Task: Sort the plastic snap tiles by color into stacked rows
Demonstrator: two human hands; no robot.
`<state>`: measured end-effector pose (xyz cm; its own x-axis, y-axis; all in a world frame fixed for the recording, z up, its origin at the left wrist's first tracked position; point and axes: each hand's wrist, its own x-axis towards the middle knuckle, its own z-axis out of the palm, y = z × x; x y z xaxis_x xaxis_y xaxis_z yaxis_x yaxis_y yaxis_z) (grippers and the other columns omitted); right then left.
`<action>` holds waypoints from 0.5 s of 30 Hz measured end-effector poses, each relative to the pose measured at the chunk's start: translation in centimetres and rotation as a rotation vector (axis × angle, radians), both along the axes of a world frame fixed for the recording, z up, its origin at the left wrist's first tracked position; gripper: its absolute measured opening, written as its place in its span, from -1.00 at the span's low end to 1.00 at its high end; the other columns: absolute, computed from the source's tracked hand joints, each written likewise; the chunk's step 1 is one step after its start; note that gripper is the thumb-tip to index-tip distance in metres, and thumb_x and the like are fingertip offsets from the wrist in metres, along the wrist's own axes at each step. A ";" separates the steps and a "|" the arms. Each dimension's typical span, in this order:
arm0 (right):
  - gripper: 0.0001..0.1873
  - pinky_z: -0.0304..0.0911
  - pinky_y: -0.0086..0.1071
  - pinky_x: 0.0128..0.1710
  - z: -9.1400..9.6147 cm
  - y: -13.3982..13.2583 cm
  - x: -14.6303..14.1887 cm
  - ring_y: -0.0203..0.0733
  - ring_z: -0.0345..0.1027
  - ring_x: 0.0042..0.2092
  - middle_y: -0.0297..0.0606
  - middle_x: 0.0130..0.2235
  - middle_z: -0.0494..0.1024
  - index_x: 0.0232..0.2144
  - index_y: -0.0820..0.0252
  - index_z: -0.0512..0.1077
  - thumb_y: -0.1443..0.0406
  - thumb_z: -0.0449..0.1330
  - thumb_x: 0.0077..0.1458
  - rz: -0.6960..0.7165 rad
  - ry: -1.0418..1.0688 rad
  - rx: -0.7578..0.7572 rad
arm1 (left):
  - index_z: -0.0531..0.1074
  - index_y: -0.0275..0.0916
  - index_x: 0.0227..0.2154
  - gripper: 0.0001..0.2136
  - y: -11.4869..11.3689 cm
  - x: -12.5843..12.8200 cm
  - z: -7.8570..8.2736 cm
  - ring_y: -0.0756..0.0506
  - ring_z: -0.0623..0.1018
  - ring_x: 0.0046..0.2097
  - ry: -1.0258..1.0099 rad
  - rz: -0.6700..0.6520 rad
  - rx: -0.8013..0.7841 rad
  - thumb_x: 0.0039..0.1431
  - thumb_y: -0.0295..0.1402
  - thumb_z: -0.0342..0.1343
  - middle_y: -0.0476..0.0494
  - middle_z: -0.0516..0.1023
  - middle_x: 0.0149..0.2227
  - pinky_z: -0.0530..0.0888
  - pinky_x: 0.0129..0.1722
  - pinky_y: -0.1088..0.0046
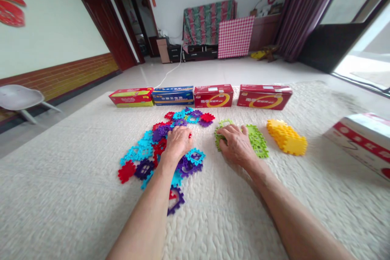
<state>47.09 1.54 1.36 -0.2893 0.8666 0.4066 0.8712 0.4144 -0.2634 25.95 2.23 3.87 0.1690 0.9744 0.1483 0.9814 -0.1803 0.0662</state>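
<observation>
My left hand (178, 142) rests knuckles up on a loose heap of red, blue and purple interlocking tiles (146, 154), its fingers curled down among them; what they grip is hidden. My right hand (236, 143) lies on a row of green tiles (258, 141), fingers bent over the left end of the row. A stack of yellow tiles (287, 137) stands just right of the green ones, untouched. All of this lies on a cream textured mat (76, 195).
Several cartons stand in a row behind the tiles: one red-yellow (131, 97), one blue (173, 95), two red (213, 95) (264, 96). A larger white-red box (362, 140) lies at the right. A white chair (20, 99) stands at the left wall.
</observation>
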 end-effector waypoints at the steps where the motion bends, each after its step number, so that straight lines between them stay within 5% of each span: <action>1: -0.68 -0.16 0.02 0.14 -0.1 0.0 0.0 -0.01 0.28 0.03 -0.16 -0.09 0.56 -0.13 0.15 0.49 0.38 0.05 0.08 0.001 0.003 0.001 | 0.52 -0.19 -0.24 -0.78 0.0 -0.1 0.0 -0.23 0.46 0.02 0.011 0.037 0.006 0.15 -0.42 -0.02 -0.21 0.54 -0.11 0.39 0.02 0.19; 5: -0.70 -0.17 0.01 0.13 -0.2 0.2 0.2 -0.02 0.29 0.01 -0.17 -0.13 0.57 -0.18 0.13 0.50 0.40 0.04 0.09 0.004 0.017 0.013 | 0.51 -0.21 -0.13 -0.72 -0.1 -0.1 -0.3 -0.24 0.46 0.03 -0.017 0.051 0.057 0.14 -0.42 -0.01 -0.24 0.54 -0.08 0.40 0.03 0.20; 9: -0.70 -0.16 -0.01 0.12 -0.2 0.2 0.1 -0.04 0.29 -0.01 -0.18 -0.17 0.58 -0.24 0.13 0.52 0.42 0.03 0.08 0.001 0.030 0.010 | 0.48 -0.22 -0.04 -0.66 0.6 0.5 -0.8 -0.19 0.44 0.08 -0.068 -0.075 0.108 0.15 -0.43 -0.02 -0.20 0.51 0.01 0.35 0.13 0.25; 15: -0.71 -0.20 0.04 0.15 0.2 -0.2 -0.2 -0.02 0.28 -0.01 -0.18 -0.17 0.58 -0.25 0.13 0.52 0.41 0.03 0.09 -0.023 0.035 -0.016 | 0.43 -0.22 0.01 -0.64 5.0 3.9 0.8 -0.17 0.41 0.13 -0.016 -0.199 0.052 0.16 -0.42 -0.02 -0.22 0.46 0.06 0.32 0.17 0.29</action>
